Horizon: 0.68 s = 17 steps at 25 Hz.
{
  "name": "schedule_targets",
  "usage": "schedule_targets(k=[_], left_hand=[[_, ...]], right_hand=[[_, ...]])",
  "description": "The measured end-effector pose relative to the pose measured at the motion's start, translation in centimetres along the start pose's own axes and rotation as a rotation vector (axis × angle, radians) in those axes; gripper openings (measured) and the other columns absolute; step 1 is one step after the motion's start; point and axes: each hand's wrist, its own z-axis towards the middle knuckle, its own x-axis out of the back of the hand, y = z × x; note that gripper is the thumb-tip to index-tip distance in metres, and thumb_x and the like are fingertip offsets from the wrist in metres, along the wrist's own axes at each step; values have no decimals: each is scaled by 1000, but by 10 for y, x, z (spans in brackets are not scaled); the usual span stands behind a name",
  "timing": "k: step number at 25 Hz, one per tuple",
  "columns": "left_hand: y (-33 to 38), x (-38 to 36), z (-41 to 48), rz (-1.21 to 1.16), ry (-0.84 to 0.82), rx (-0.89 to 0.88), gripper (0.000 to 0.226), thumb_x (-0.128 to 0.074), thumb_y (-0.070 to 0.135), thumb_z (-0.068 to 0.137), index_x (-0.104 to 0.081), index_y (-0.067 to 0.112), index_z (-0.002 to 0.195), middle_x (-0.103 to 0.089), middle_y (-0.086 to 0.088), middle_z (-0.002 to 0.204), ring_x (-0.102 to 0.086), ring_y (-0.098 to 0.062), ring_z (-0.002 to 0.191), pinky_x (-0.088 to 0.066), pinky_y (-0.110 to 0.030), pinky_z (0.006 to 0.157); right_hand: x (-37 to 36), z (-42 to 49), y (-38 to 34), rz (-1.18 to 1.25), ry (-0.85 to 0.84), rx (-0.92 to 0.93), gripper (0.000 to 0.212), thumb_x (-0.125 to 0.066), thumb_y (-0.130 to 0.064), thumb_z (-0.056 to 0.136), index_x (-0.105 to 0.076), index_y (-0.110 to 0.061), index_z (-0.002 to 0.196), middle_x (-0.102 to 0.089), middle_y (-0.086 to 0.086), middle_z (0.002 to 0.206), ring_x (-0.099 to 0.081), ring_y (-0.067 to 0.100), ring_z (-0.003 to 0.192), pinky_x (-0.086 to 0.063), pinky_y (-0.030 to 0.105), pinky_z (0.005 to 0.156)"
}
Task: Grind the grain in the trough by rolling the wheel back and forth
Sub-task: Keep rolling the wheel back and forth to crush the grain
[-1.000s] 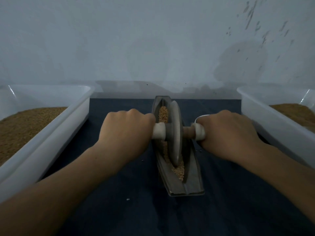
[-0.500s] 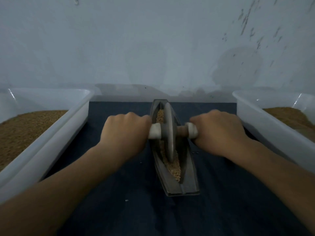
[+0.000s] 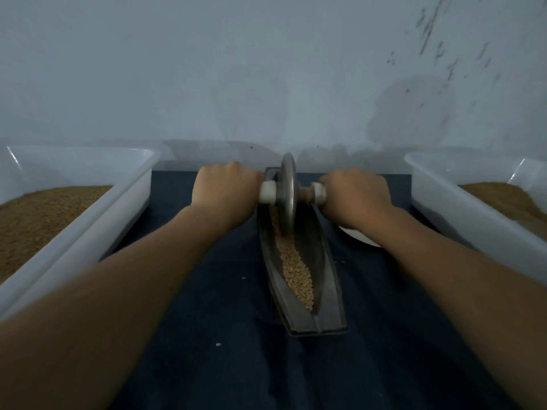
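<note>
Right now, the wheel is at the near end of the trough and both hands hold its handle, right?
No. The head view shows the wheel at the far end of the trough. The left hand and right hand do hold its handle.

Arms stretched forward; left grip point(image 3: 225, 193), right grip point(image 3: 356, 198) curled round wheel handle point(image 3: 268, 195), knuckles up.
</note>
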Motion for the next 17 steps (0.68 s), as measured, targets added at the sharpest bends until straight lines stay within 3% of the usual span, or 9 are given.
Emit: schedule_targets(k=[1, 3, 4, 6, 9, 12, 14, 17], left_hand=[[1, 4, -13, 6, 21, -14, 10, -63, 27, 85, -57, 24, 92, -51, -1, 72, -53, -25, 60, -33, -32, 53], [4, 13, -47, 21, 111, -79, 35, -75, 29, 71, -40, 24, 77, -23, 5, 57, -21, -15, 43, -16, -26, 44], [4, 22, -61, 14, 139, -119, 50, -81, 29, 60, -34, 26, 74, -13, 7, 56, -7, -12, 43, -8, -22, 45], [1, 30, -70, -11, 204, -161, 64, -87, 27, 45, -29, 26, 72, -5, 9, 57, 2, -10, 46, -4, -18, 48], [3, 17, -57, 28, 78, -87, 45, -78, 29, 64, -34, 28, 73, -14, 7, 56, -9, -12, 43, -8, -22, 45], [2, -9, -17, -22, 22, 40, 8, -60, 26, 86, -54, 22, 88, -37, 2, 65, -40, -22, 55, -31, -32, 51], [0, -8, -1, -54, -44, 77, 11, -58, 23, 88, -62, 23, 98, -51, -3, 76, -56, -29, 68, -37, -36, 57], [3, 4, -16, -30, -6, 16, 7, -60, 25, 86, -57, 24, 93, -38, 2, 68, -52, -25, 61, -33, -33, 52]], right_hand=[[1, -15, 4, 9, 0, 11, 16, -64, -34, 83, -53, -29, 73, -61, -3, 78, -57, 22, 70, -37, 29, 56], [7, -51, 9, -16, 33, 71, 20, -64, -36, 76, -48, -30, 66, -53, -10, 66, -52, 16, 59, -28, 25, 48], [12, -69, 12, -33, 73, 105, 22, -64, -37, 71, -44, -32, 63, -45, -13, 58, -45, 10, 51, -22, 22, 45], [20, -85, 17, -58, 170, 150, 27, -64, -41, 61, -38, -35, 58, -29, -16, 49, -27, 0, 42, -13, 17, 44], [14, -65, 14, -34, 65, 108, 26, -65, -39, 68, -41, -34, 60, -42, -14, 55, -40, 8, 48, -21, 20, 45], [1, -8, 2, -56, 26, 62, 14, -67, -34, 81, -57, -30, 73, -55, -6, 71, -53, 19, 64, -35, 25, 53], [1, 12, -3, -38, -5, 51, 6, -67, -33, 84, -64, -28, 82, -54, -3, 73, -53, 22, 69, -40, 28, 59], [4, -12, 4, -36, 24, 46, 19, -65, -37, 82, -53, -29, 70, -49, -7, 68, -50, 20, 64, -34, 28, 54]])
